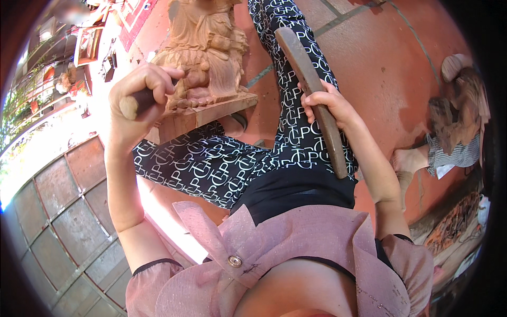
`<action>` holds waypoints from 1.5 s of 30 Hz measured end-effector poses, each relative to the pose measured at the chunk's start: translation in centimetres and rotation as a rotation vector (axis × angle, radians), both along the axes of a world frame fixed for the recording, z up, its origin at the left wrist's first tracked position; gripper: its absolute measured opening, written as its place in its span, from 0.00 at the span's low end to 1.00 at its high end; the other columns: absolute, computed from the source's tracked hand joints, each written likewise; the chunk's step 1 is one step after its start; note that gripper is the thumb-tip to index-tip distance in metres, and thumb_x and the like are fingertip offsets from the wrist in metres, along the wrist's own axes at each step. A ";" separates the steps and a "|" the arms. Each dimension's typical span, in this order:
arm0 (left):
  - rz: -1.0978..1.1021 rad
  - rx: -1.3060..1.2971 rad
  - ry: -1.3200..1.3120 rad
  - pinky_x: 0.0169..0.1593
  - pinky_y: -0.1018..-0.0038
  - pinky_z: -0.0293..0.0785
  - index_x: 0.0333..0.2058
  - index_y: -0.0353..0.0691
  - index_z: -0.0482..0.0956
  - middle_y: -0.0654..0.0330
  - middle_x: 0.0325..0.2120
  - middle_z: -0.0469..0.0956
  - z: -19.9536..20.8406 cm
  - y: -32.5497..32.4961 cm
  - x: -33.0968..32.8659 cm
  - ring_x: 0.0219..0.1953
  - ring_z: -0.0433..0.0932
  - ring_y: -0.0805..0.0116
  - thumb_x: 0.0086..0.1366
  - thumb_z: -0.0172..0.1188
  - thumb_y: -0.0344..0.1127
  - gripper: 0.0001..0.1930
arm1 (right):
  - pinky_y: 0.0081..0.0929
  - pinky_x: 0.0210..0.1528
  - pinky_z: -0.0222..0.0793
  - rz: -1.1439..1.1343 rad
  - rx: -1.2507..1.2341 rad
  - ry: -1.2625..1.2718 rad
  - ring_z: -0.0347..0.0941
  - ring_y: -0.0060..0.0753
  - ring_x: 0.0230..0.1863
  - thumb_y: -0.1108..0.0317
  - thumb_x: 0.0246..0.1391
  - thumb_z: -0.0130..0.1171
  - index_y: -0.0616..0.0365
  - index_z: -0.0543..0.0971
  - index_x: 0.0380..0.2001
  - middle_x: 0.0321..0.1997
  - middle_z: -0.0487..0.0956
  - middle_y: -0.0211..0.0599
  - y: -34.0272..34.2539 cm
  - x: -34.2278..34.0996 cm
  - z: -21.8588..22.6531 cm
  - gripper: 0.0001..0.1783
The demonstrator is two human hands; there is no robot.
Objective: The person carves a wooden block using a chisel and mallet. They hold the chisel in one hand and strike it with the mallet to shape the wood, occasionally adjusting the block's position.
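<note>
My left hand (138, 103) is closed around the dark handle of a chisel (129, 107), with its pale, worn butt end toward me. The fingers hide most of the tool, and its blade cannot be made out. Just beyond that hand stands a carved wooden statue (203, 58) on a squared wooden base (206, 113), between my legs. In my right hand (328, 105) is a long, slightly curved wooden mallet bar (303, 58), gripped near its middle. It slants over my right thigh, apart from the statue and the chisel.
Red tiles cover the floor (369, 58). At the right, another person's bare foot (412, 160) shows beside a brown wooden piece (457, 119) and checkered cloth (457, 153). A metal-framed grid panel (58, 185) lies at the lower left, near a sunlit opening.
</note>
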State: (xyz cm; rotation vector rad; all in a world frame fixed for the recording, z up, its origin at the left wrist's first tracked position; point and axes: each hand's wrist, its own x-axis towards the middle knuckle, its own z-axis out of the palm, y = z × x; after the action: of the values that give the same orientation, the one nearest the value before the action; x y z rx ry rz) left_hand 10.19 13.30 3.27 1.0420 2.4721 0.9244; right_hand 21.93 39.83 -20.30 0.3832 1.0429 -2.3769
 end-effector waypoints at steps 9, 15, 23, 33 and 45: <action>-0.079 0.017 0.010 0.49 0.65 0.75 0.17 0.38 0.64 0.63 0.20 0.69 0.3 -0.7 0.5 0.32 0.75 0.66 0.37 0.49 0.10 0.13 | 0.22 0.30 0.73 0.084 0.429 0.487 0.74 0.25 0.27 0.76 0.40 0.57 0.57 0.60 0.64 0.33 0.74 0.35 -1.0 -0.5 7.3 0.42; 0.006 -0.238 0.115 0.40 0.73 0.75 0.22 0.35 0.74 0.58 0.24 0.76 0.3 -1.4 0.1 0.29 0.76 0.67 0.43 0.54 0.13 0.10 | 0.35 0.40 0.76 -0.212 0.733 1.060 0.78 0.46 0.38 0.75 0.35 0.62 0.51 0.61 0.64 0.39 0.78 0.46 -3.1 -1.5 12.7 0.46; -0.019 -0.635 0.305 0.46 0.68 0.72 0.40 0.42 0.81 0.57 0.37 0.81 -0.1 0.0 -0.8 0.40 0.79 0.61 0.57 0.56 0.30 0.12 | 0.34 0.34 0.77 -0.643 0.822 1.326 0.77 0.44 0.31 0.80 0.34 0.61 0.41 0.65 0.62 0.34 0.77 0.42 -3.2 -2.4 14.2 0.46; -0.084 -0.356 0.354 0.45 0.70 0.74 0.43 0.37 0.78 0.56 0.36 0.81 -1.2 0.2 -1.7 0.41 0.79 0.66 0.52 0.61 0.21 0.17 | 0.32 0.31 0.74 -0.355 1.264 1.228 0.74 0.40 0.29 0.81 0.34 0.62 0.37 0.65 0.63 0.31 0.74 0.36 -1.2 -2.0 11.5 0.48; 0.280 0.086 -0.101 0.39 0.78 0.74 0.34 0.34 0.76 0.65 0.27 0.78 2.7 1.6 -1.3 0.35 0.78 0.77 0.45 0.60 0.13 0.15 | 0.33 0.52 0.72 -0.280 1.088 1.069 0.73 0.43 0.54 0.86 0.35 0.55 0.50 0.65 0.63 0.57 0.73 0.43 -0.7 -1.0 12.2 0.45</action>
State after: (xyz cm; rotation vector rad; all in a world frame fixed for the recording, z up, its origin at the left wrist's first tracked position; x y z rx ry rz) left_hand 8.92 14.90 5.97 0.6639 2.5537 1.1446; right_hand 20.89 39.09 -8.15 -0.5266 2.8918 -1.9161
